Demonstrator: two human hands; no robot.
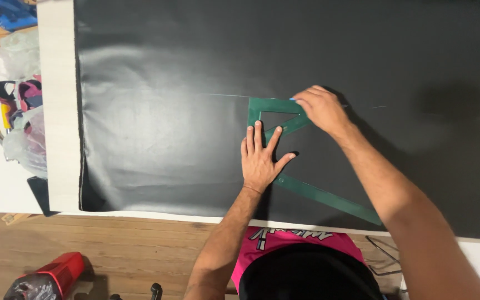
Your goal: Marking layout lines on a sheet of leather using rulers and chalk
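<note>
Two hands work over a broad black sheet of smooth, slightly glossy material [156, 111] that covers most of the white tabletop [59, 111], with a faint pale line already running across it level with the tool's top edge. On the sheet, right of centre, lies a large green translucent plastic set square [329, 199], its long edge slanting down toward the person's body. To mark well here, I judge the triangle must not creep: weight should stay flat and even on it while the marker follows the top edge in one steady pass (a slick sheet lets a tool slide easily).

The left hand [259, 158] lies palm down on the square's inner bar, fingers spread and straight, thumb splayed to the right, forearm coming up from below. The right hand [320, 108] reaches in from the lower right with the wrist bent, fingers curled and pinched together on a small light-blue marking tool [293, 99], only its tip showing, touching the square's top edge near its right end.
</note>
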